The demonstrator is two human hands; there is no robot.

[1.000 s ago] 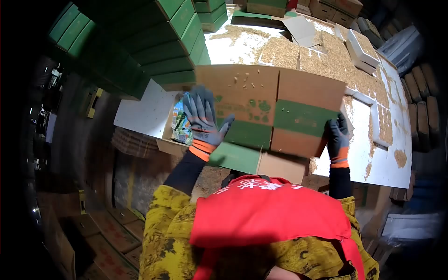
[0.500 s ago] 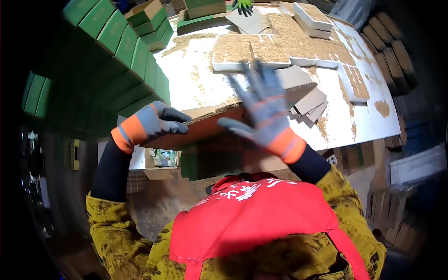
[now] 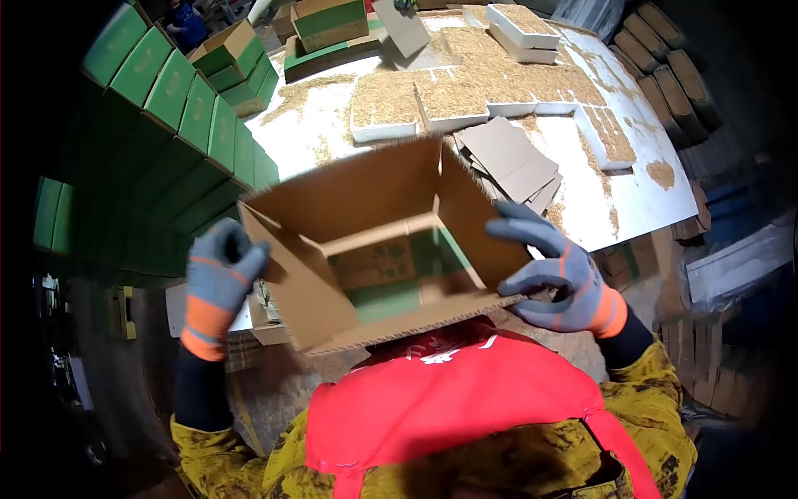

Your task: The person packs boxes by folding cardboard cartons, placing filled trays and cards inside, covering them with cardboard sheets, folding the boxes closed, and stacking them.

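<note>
An open cardboard box [image 3: 366,187] is tilted in front of my chest, its open top facing me. Brown inner walls show, with green printed panels [image 3: 386,299] at its far end. My left hand [image 3: 220,279], in a grey and orange glove, has curled fingers at the box's left wall, the thumb against the edge. On the opposite side, my right hand [image 3: 561,274] grips the near right corner, fingers over the wall. Just beyond the box, several flat cardboard sheets [image 3: 511,158] lie stacked on the white table [image 3: 291,137].
Green boxes [image 3: 170,96] are stacked high at my left. White trays [image 3: 382,133] filled with straw-coloured bits cover much of the table. Across it, a co-worker's green glove [image 3: 405,4] touches a cardboard sheet [image 3: 403,29]. Brown cartons [image 3: 686,83] stand at the right.
The box has turned so its open inside faces me. My right hand, spread above it before, now grips its right corner. The co-worker's cardboard sheet is raised more upright.
</note>
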